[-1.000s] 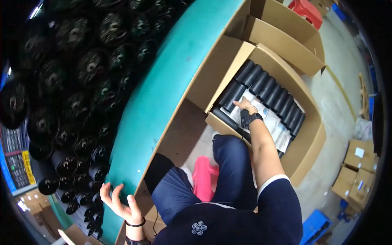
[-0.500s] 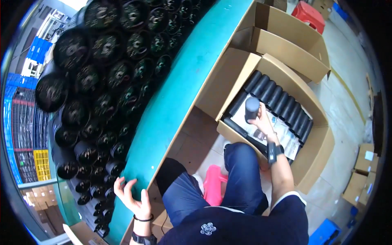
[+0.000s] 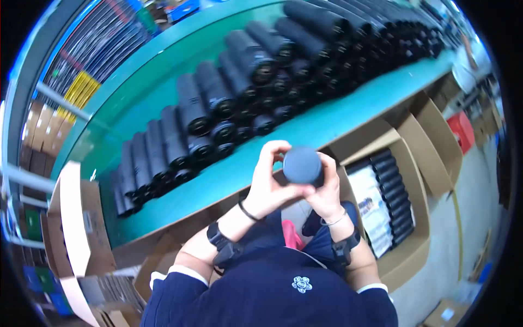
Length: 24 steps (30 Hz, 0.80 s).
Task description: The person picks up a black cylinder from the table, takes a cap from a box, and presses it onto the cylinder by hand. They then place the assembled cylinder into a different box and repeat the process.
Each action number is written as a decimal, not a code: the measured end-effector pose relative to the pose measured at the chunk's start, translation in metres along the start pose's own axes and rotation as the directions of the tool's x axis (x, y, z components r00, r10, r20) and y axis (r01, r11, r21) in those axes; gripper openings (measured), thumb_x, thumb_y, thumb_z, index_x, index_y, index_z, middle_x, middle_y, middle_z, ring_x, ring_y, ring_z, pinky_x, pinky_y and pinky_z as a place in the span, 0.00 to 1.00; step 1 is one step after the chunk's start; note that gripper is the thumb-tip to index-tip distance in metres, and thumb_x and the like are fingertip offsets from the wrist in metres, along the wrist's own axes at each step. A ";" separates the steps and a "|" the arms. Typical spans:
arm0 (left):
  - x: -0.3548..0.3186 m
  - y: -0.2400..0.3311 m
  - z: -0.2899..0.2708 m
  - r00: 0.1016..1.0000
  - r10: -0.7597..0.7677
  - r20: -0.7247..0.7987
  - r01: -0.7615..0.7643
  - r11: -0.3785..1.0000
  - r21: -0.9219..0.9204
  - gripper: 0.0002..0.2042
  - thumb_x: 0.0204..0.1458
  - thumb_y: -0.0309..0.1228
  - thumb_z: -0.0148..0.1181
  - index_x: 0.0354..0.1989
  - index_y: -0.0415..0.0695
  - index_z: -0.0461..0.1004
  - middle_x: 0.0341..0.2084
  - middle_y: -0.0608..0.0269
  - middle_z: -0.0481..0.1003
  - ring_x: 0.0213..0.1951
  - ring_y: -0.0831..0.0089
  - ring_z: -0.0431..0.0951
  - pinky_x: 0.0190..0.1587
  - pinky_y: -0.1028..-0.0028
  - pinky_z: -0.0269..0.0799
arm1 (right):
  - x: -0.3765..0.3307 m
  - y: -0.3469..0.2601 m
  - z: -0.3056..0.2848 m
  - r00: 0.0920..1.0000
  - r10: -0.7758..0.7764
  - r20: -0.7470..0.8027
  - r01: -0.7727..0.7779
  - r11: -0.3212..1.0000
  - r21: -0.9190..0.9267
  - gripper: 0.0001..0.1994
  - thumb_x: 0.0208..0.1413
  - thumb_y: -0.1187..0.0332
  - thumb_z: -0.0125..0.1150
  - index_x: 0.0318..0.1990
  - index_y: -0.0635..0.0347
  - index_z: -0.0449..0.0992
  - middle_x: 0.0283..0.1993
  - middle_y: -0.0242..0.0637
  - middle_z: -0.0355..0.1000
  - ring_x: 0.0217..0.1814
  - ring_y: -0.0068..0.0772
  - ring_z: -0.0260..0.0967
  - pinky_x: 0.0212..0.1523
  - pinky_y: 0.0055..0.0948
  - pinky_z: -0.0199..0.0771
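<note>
Both hands were up together: the left hand and right hand clamped around one dark cylinder, its round end facing the camera, held just off the near edge of the green table. Too many black cylinders to count lay stacked across that table. One open cardboard box, beyond the table's right end, held a row of about ten more black rolls.

I see a teal workbench ahead, grey concrete floor at right, cardboard boxes stacked at left, and bright workshop light.
</note>
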<state>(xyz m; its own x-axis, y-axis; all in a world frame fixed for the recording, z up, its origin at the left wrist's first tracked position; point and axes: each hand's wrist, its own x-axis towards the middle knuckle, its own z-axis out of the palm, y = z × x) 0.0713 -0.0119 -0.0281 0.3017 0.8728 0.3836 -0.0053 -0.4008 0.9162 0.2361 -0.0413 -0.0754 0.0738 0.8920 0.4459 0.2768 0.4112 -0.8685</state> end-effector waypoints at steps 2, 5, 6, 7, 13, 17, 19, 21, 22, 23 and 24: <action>0.006 0.014 -0.030 0.999 -0.020 -0.048 0.018 0.999 -0.041 0.37 0.34 0.34 0.79 0.54 0.41 0.65 0.47 0.64 0.70 0.52 0.72 0.70 0.57 0.70 0.63 | 0.013 -0.020 0.013 0.995 0.017 0.099 -0.020 1.000 0.021 0.34 0.37 0.64 0.76 0.54 0.59 0.67 0.54 0.44 0.67 0.56 0.42 0.66 0.55 0.35 0.67; 0.004 0.030 -0.074 0.994 0.082 -0.076 -0.084 0.996 -0.018 0.31 0.36 0.31 0.76 0.52 0.41 0.70 0.47 0.62 0.72 0.50 0.71 0.72 0.54 0.69 0.67 | 0.043 -0.052 0.018 0.972 -0.136 0.191 0.122 0.989 0.084 0.22 0.52 0.61 0.63 0.51 0.65 0.71 0.55 0.37 0.66 0.55 0.33 0.64 0.54 0.29 0.64; 0.000 0.035 -0.087 0.994 0.105 -0.040 -0.104 0.994 0.033 0.32 0.37 0.29 0.75 0.54 0.41 0.69 0.49 0.62 0.71 0.52 0.71 0.71 0.57 0.69 0.65 | 0.052 -0.060 0.022 0.973 -0.126 0.192 0.087 0.976 0.199 0.20 0.56 0.63 0.60 0.52 0.66 0.71 0.53 0.36 0.66 0.51 0.28 0.65 0.50 0.26 0.65; -0.002 0.037 -0.098 0.992 0.123 0.002 -0.123 0.989 0.079 0.33 0.38 0.28 0.74 0.56 0.40 0.67 0.51 0.62 0.69 0.55 0.70 0.69 0.60 0.69 0.62 | 0.059 -0.068 0.028 0.975 -0.111 0.192 0.047 0.950 0.308 0.18 0.59 0.64 0.56 0.53 0.66 0.72 0.52 0.34 0.66 0.47 0.24 0.66 0.46 0.23 0.66; -0.009 0.032 -0.113 0.982 0.124 0.142 -0.144 0.979 0.144 0.34 0.45 0.31 0.69 0.62 0.40 0.63 0.59 0.56 0.65 0.62 0.65 0.64 0.65 0.67 0.56 | 0.079 -0.085 0.054 0.886 0.103 0.451 -0.351 0.785 0.510 0.18 0.60 0.71 0.54 0.57 0.61 0.72 0.40 0.26 0.64 0.33 0.13 0.60 0.31 0.14 0.60; -0.021 0.035 -0.087 0.999 -0.028 -0.044 0.024 0.994 -0.103 0.33 0.46 0.36 0.67 0.60 0.41 0.60 0.53 0.54 0.67 0.57 0.64 0.67 0.60 0.67 0.62 | 0.075 -0.090 0.057 0.835 0.084 0.543 -0.406 0.761 0.506 0.19 0.58 0.73 0.56 0.57 0.60 0.72 0.37 0.24 0.64 0.31 0.11 0.59 0.28 0.12 0.59; -0.019 0.031 -0.081 0.997 -0.027 -0.074 0.020 0.995 -0.098 0.31 0.47 0.35 0.67 0.59 0.41 0.60 0.50 0.58 0.68 0.55 0.69 0.67 0.58 0.69 0.62 | 0.073 -0.091 0.059 0.848 0.096 0.521 -0.393 0.773 0.498 0.18 0.57 0.74 0.58 0.56 0.60 0.74 0.35 0.24 0.64 0.29 0.10 0.59 0.26 0.12 0.59; -0.019 0.028 -0.077 0.994 -0.027 -0.103 0.018 0.996 -0.088 0.29 0.48 0.33 0.66 0.58 0.42 0.61 0.48 0.62 0.68 0.53 0.74 0.67 0.57 0.71 0.63 | 0.071 -0.091 0.061 0.864 0.172 0.473 -0.416 0.774 0.478 0.15 0.57 0.74 0.58 0.52 0.61 0.76 0.34 0.24 0.64 0.26 0.10 0.58 0.25 0.11 0.57; -0.021 0.027 -0.075 0.993 -0.028 -0.118 0.014 0.993 -0.115 0.28 0.48 0.32 0.66 0.57 0.42 0.61 0.46 0.63 0.68 0.51 0.76 0.68 0.55 0.73 0.64 | 0.071 -0.092 0.062 0.864 0.177 0.472 -0.418 0.773 0.476 0.15 0.57 0.74 0.58 0.52 0.61 0.76 0.34 0.24 0.64 0.26 0.10 0.58 0.25 0.11 0.57; -0.022 0.025 -0.073 0.991 -0.029 -0.134 0.010 0.990 -0.141 0.27 0.48 0.31 0.66 0.56 0.42 0.62 0.45 0.64 0.69 0.49 0.77 0.69 0.53 0.74 0.66 | 0.070 -0.095 0.062 0.889 0.143 0.434 -0.368 0.788 0.494 0.14 0.57 0.74 0.58 0.51 0.62 0.78 0.33 0.25 0.65 0.24 0.10 0.57 0.24 0.11 0.57; -0.023 0.025 -0.071 0.991 -0.037 -0.129 0.018 0.989 -0.147 0.27 0.48 0.31 0.66 0.56 0.42 0.62 0.45 0.64 0.69 0.49 0.77 0.69 0.53 0.74 0.66 | 0.066 -0.097 0.061 0.911 0.115 0.395 -0.320 0.800 0.507 0.13 0.57 0.74 0.58 0.49 0.62 0.79 0.33 0.25 0.65 0.23 0.10 0.57 0.23 0.11 0.56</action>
<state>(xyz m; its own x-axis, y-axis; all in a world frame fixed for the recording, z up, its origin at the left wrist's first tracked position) -0.0032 -0.0224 -0.0056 0.1765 0.9155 0.3615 -0.1400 -0.3402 0.9299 0.1558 -0.0107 0.0255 -0.2795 0.9343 0.2214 -0.2883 0.1383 -0.9475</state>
